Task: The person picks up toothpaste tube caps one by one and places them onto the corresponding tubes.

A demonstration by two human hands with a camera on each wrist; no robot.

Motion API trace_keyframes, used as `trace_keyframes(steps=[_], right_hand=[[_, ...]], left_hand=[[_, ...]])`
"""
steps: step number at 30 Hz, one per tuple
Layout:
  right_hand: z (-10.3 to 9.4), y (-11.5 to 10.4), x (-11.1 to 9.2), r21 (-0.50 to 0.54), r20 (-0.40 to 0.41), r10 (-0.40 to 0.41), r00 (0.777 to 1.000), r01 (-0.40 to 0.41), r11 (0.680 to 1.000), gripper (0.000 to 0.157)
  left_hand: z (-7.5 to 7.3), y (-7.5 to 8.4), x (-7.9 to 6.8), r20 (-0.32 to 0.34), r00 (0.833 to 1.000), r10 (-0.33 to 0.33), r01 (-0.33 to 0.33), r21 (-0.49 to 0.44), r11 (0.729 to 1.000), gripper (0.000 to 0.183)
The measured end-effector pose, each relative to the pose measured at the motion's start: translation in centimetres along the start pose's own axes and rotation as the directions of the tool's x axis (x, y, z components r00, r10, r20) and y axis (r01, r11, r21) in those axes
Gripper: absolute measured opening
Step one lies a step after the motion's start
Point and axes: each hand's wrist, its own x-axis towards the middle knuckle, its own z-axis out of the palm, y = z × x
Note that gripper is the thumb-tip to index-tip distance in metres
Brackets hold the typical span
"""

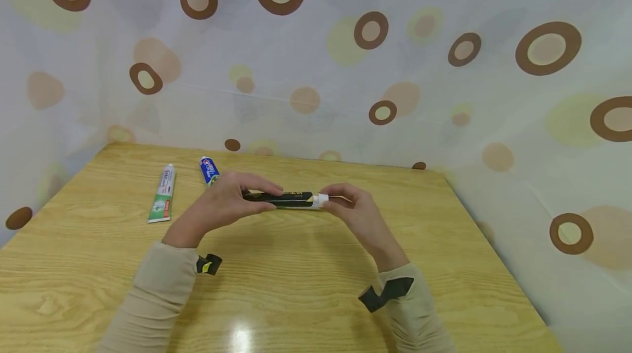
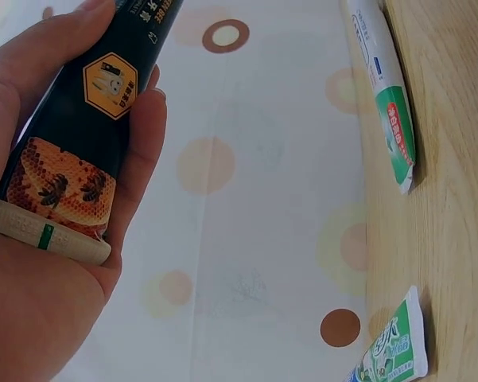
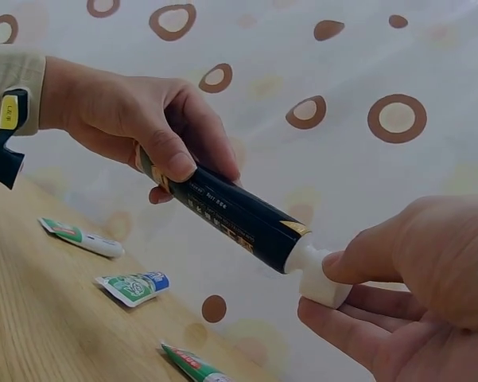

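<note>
Black tube (image 1: 292, 200) in left grip (image 1: 224, 202)

2 hands (image 1: 224, 205) (image 1: 362, 218), fingers (image 1: 259, 181) curled, forearms (image 1: 155, 292) angled inward

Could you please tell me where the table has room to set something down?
The wooden table is bare between the right hand and the table's right edge, and between the sleeves. Three toothpaste tubes crowd the area beside and beyond the left hand.
</note>
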Motion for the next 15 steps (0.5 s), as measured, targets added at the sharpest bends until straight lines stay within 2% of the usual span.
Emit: trace_keyframes(steps=[5,10,15], right_hand=[[0.1,0.0,0.0,0.008,0.02,-0.004,1.0,0.004,1.0,0.03],[0.1,-0.1,-0.2,0.019,0.035,-0.023,0.999,0.022,1.0,0.03],[0.3,-0.1,-0.1,0.018,0.035,-0.018,0.999,0.017,1.0,0.03]], left_hand=[[0.1,0.0,0.1,-0.002,1.0,0.009,-0.009,-0.008,1.0,0.024],[0.2,0.1,0.2,-0.004,1.0,-0.015,0.015,-0.02,1.0,0.024],[0.1,1.3,0.1,0.003,0.999,-0.047,0.047,-0.017,0.999,0.025]])
